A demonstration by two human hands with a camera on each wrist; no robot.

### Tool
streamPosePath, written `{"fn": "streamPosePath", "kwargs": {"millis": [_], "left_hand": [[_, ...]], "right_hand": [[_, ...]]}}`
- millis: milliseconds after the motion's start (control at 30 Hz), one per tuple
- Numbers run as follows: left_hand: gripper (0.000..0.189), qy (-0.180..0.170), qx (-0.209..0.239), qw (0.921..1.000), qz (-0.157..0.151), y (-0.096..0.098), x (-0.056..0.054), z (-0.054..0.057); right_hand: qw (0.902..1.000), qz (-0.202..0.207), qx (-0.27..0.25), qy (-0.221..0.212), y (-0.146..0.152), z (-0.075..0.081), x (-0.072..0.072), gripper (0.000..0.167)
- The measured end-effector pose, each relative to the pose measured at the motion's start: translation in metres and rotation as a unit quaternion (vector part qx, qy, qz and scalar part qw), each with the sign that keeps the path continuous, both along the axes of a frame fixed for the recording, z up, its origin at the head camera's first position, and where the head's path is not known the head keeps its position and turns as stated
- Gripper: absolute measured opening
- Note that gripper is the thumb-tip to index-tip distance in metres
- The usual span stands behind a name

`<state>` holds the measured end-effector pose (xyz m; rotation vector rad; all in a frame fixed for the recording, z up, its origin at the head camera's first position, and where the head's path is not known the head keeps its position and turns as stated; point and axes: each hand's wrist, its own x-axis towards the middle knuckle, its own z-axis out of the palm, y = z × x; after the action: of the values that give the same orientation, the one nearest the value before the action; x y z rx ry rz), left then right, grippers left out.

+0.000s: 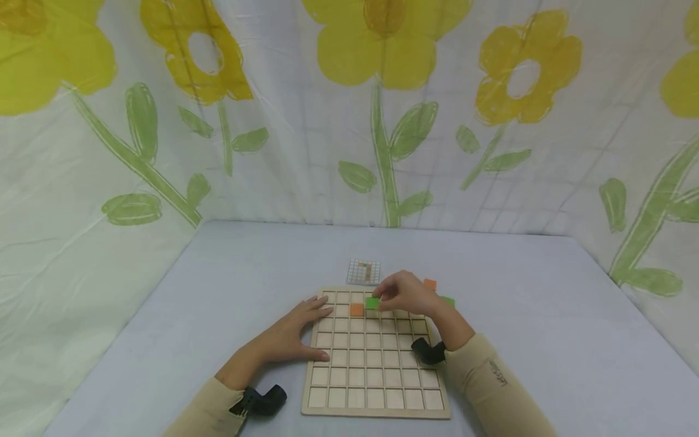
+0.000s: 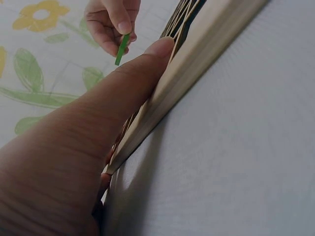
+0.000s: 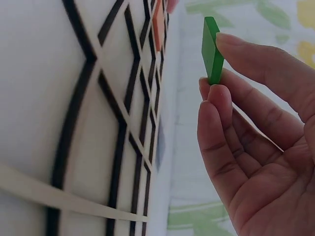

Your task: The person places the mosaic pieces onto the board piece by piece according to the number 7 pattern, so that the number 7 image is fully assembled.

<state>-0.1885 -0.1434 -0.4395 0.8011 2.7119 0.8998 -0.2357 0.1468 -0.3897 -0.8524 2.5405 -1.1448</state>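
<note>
1 orange tile (image 1: 357, 310) is occupying the board (image 1: 357, 377), right hand (image 1: 406, 292) pinching green tile (image 1: 372, 303), left hand (image 1: 295, 331) spread, 2 tiles (image 1: 430, 283) lying unplaced.

Got a thin white sheet (image 1: 306, 152) across the whole bg, pretty creased on the L, w/ faint grey grid lines visible around upper mid + R. Printed w/ big yellow flowers (image 1: 377, 51) along the top (some cut off by the frame), smaller mustard flowers (image 1: 523, 79) b/w them, plus green stems (image 1: 384, 170) and leaves (image 1: 413, 129). Can see the same print upper L in the left wrist cam. Below that, got a pale table (image 1: 191, 303) filling most of the btm half, straight back edge abt mid-frame, sides slanting outwards. Lit softly, kinda dim tbh.
</note>
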Motion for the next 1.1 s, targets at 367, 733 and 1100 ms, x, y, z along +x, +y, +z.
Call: {"fn": "streamPosePath", "kwargs": {"millis": [367,733,1100], "left_hand": [[0.093,-0.006,0.004,1.0000,0.000,0.000,0.000,0.000],[0.093,-0.006,0.008,0.9999,-0.006,-0.001,0.000,0.000],[0.093,-0.007,0.001,1.0000,-0.001,-0.001,0.000,0.001]], "right_hand": [[0.9993,-0.010,-0.003,-0.036,0.001,-0.014,-0.004,0.024],[0.9998,0.004,-0.005,-0.021,0.003,-0.026,-0.004,0.022],[0.9999,0.007,-0.007,-0.003,0.001,-0.027,-0.004,0.020]]}}
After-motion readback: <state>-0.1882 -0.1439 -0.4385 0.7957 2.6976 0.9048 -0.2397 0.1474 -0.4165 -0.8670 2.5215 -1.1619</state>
